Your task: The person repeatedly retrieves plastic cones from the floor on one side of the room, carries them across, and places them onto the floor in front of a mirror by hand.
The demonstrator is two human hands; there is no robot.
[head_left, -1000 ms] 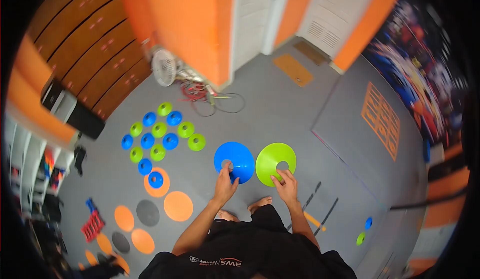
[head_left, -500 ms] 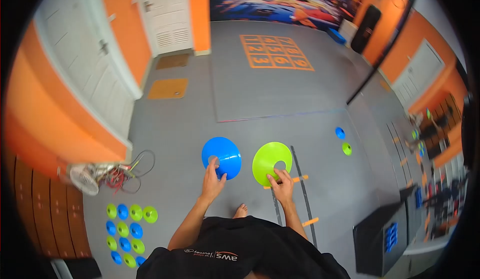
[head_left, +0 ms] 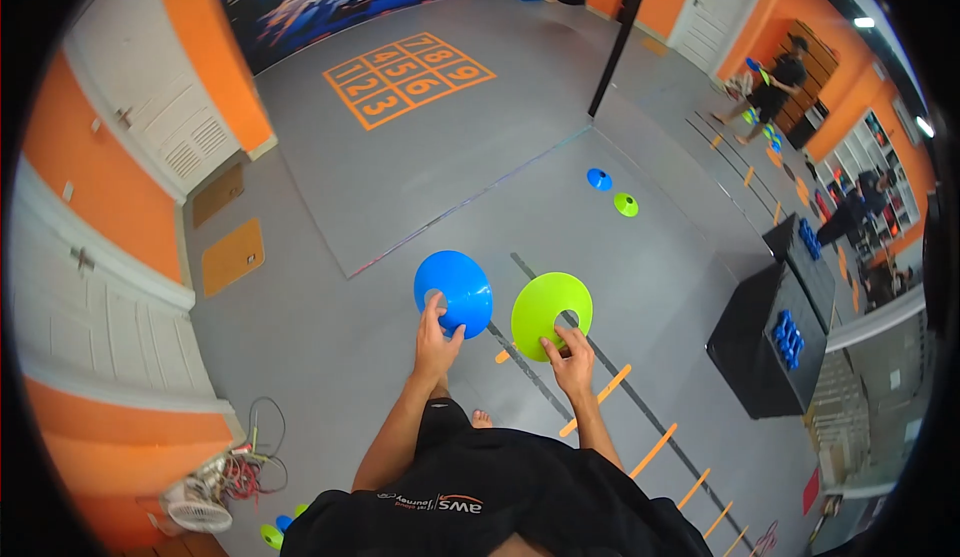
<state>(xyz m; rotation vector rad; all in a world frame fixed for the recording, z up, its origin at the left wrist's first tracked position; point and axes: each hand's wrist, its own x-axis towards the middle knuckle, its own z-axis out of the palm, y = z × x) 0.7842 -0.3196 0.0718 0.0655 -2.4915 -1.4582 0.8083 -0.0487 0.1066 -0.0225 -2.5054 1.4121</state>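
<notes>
A blue disc cone is pinched by my left hand, with fingers at its centre hole and thumb on the lower part. Beside it, to the right, my right hand grips a lime-green disc cone by the band between its hole and lower rim. Both cones are held up in front of my body, tilted toward me, a small gap between them. On the floor farther off lie another blue disc cone and a green disc cone, side by side.
Orange ladder markings run across the floor at right. A black box with blue dumbbells stands beyond. A fan and cables sit at lower left. Another person carries cones at the far right; a black pole rises ahead.
My view has swung to the right, bringing the other people and the black box further in. Most floor cones at lower left have left view. Both hands still hold their cones.
</notes>
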